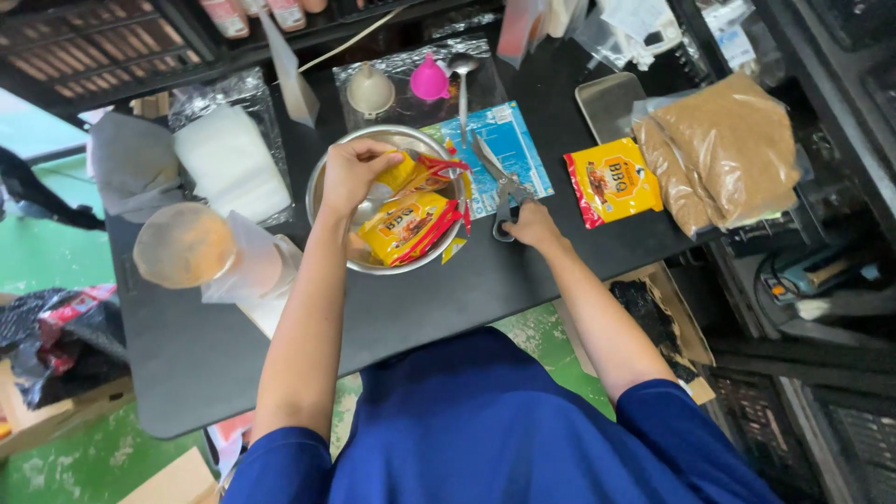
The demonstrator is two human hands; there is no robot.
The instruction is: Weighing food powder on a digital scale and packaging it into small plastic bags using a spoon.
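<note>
Nearest the viewer, a person in a blue short-sleeved top leans over a black desk (448, 299), both bare arms stretched forward. Past the desk's near edge, the left hand (352, 174) reaches into a round metal bowl (322, 182), its fingers pinched on the top of a yellow and red sachet (417, 175) held over the bowl. A second yellow and red sachet (408, 229) lies flat in the bowl just below it. Just right of the bowl, the right hand (532, 224) rests on the desk with its fingers curled around the dark handles of a pair of scissors (495, 177), whose blades are parted and point away from the person across a blue packet (509, 149) lying flat. Farther right, another yellow sachet (612, 180) lies on its own, and beside it sit two clear bags of brown powder (728, 149). On the left of the desk stands a clear tub with a tan lid (184, 245), with a bag of white sheets (231, 161) beyond it. At the far edge sit a beige funnel (371, 91), a pink funnel (429, 79), a metal spoon (462, 84) and a small metal tray (607, 101).
</note>
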